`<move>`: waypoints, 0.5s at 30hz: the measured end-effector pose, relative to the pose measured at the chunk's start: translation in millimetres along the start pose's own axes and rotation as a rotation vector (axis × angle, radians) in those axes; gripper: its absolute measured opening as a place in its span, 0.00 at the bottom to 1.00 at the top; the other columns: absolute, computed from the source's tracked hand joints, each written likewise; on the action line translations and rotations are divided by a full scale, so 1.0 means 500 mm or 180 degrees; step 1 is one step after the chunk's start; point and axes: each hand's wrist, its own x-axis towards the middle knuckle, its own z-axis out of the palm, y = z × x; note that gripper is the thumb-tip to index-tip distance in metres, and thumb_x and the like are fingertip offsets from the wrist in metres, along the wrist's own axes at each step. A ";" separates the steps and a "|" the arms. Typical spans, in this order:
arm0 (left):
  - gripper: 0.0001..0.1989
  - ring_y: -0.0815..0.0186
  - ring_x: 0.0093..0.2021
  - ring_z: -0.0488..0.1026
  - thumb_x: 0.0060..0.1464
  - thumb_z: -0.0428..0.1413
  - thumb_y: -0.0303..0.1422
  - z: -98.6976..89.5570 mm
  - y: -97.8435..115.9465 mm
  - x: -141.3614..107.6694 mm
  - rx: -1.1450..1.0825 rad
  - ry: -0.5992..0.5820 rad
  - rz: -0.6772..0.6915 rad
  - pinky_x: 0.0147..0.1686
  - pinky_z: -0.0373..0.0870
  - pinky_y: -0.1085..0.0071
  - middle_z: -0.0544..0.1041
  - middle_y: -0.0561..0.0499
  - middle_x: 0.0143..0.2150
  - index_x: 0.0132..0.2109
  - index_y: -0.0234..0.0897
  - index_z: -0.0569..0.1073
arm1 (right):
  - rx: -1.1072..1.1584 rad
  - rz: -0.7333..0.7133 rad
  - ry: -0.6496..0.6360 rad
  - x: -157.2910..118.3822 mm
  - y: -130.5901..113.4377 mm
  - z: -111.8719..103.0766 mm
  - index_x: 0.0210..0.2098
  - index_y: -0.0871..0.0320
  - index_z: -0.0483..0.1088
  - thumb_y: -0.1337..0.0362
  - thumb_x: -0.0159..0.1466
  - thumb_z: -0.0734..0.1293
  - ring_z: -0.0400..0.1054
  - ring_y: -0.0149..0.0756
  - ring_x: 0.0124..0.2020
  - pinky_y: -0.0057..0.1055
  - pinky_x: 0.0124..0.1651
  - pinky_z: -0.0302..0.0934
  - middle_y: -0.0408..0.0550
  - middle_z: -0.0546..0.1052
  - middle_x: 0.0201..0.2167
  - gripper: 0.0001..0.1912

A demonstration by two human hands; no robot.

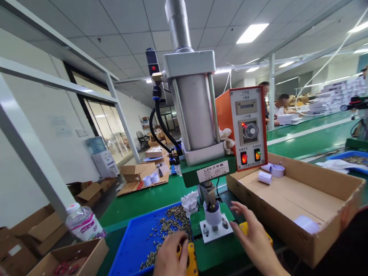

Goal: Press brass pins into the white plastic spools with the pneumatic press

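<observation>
White cup (213, 217): small, smooth, pale plastic cylinder, open end up, standing upright on the press fixture with a dark metal ram tip inside its mouth; it sits on the green bench near the front edge, between the two hands
Fixture plate (214, 231): flat white metal square under the cup, with two round silver bolt heads at its corners
Left hand (171, 256): at the front edge of the bench, fingers curled down over a yellow push-button box (191, 260), resting on it
Right hand (253, 237): open, fingers spread and loosely extended toward the cup, holding nothing; it hovers over a second yellow button box (245, 229), just right of the fixture plate, and contact cannot be told
Press (195, 111): tall grey metal cylinder on a green cast body with a white label
Control box (244, 128): orange, with a white face, a dial and two lit switches
Blue tray (135, 245): shallow plastic, rectangular, at the bench's front left, holding a heap of small dull metal pieces (172, 224)
Cardboard box (299, 207): wide, shallow, brown, along the right edge, with several white cups (265, 177) lying inside
Bottle (83, 224): clear plastic, pink label, off the left edge
</observation>
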 end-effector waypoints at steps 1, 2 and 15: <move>0.16 0.64 0.40 0.69 0.59 0.45 0.40 -0.013 0.018 0.021 0.0009 -0.0064 -0.0021 0.44 0.62 0.66 0.73 0.48 0.40 0.42 0.37 0.73 | 0.0319 0.0060 -0.0282 0.016 -0.026 0.015 0.61 0.48 0.51 0.57 0.63 0.62 0.59 0.29 0.55 0.31 0.58 0.55 0.42 0.64 0.56 0.29; 0.15 0.65 0.40 0.69 0.59 0.44 0.37 -0.024 0.036 0.041 0.0017 -0.0106 -0.0015 0.43 0.62 0.67 0.73 0.49 0.40 0.43 0.37 0.73 | 0.0586 0.0063 -0.0474 0.031 -0.049 0.030 0.63 0.49 0.48 0.58 0.61 0.64 0.56 0.30 0.58 0.31 0.61 0.52 0.43 0.61 0.58 0.33; 0.10 0.68 0.39 0.68 0.57 0.49 0.34 -0.046 0.167 0.171 -0.0020 -0.0477 0.0577 0.41 0.59 0.71 0.72 0.51 0.36 0.36 0.33 0.72 | 0.1264 0.0172 -0.0686 0.066 -0.095 0.080 0.59 0.59 0.54 0.66 0.55 0.65 0.59 0.34 0.56 0.30 0.59 0.51 0.48 0.64 0.56 0.34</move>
